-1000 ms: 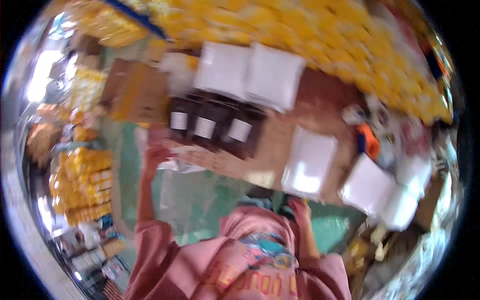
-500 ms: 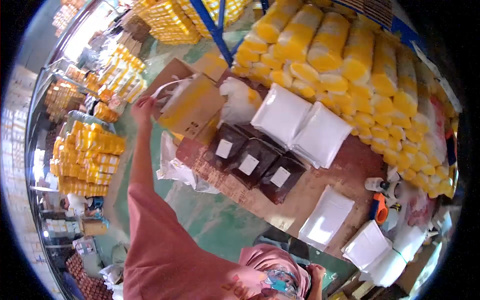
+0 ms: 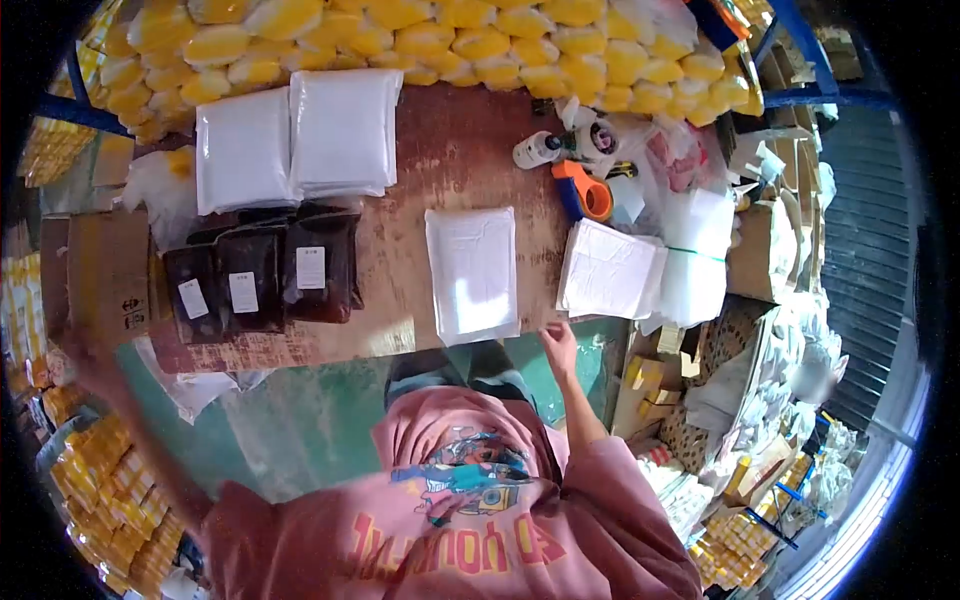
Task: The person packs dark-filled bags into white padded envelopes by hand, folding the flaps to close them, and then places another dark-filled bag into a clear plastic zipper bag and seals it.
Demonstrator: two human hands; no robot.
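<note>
My left hand [image 3: 90, 365] is smeared by motion beside the cardboard box [image 3: 110, 270] at the table's left end; its fingers do not show clearly. My right hand [image 3: 560, 345] is at the table's front edge, fingers slightly apart with nothing visible in them. Just above it lies a stack of flat white bags [image 3: 610, 268]. A white plastic-wrapped package [image 3: 472, 272] lies flat to its left. Several dark packages with white labels [image 3: 255, 275] sit at the left of the table, below two stacks of white packages [image 3: 343, 130].
Yellow-and-white bundles [image 3: 450, 45] are piled along the back of the table [image 3: 400, 330]. An orange and blue tape dispenser [image 3: 585, 192], a white bottle [image 3: 537, 150] and a white roll with a green band [image 3: 695, 255] stand at the right. Cartons and plastic bags [image 3: 770, 370] crowd beyond.
My view has swung right to face the table squarely. My left hand, earlier at the box's open top with a white strip, is now blurred beside the box. My right hand has risen to the table edge.
</note>
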